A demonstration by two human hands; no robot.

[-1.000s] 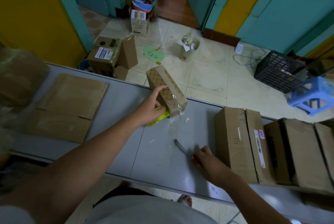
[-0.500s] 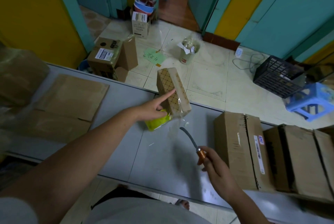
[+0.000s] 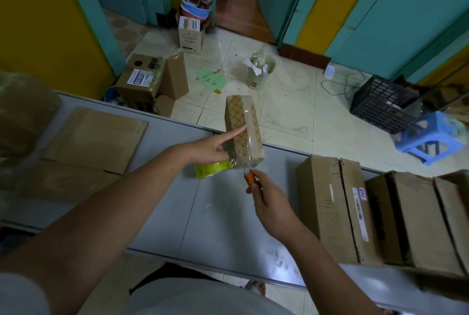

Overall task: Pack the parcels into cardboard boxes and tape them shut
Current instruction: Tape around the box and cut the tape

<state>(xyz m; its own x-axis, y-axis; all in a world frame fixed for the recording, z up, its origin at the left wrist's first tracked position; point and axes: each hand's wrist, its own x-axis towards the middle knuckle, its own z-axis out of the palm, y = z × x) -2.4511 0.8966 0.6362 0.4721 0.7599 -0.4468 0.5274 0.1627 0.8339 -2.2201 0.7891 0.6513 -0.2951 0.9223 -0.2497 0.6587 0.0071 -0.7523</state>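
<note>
Cardboard box (image 3: 250,121) pressed by left hand (image 3: 205,148) gripping yellow tape roll (image 3: 212,170); right hand (image 3: 271,200) grips orange-handled knife (image 3: 250,178).

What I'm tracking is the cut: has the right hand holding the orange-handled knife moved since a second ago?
Yes. The right hand, with the orange-handled knife, moved from beside the brown cardboard box forward-left to the near end of the lattice-patterned parcel.

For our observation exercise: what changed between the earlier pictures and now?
The right hand picked the knife off the table and raised its blade to the patterned box's near end. The left hand, still holding the tape roll, now presses the box with one finger. Cartons unmoved.
</note>
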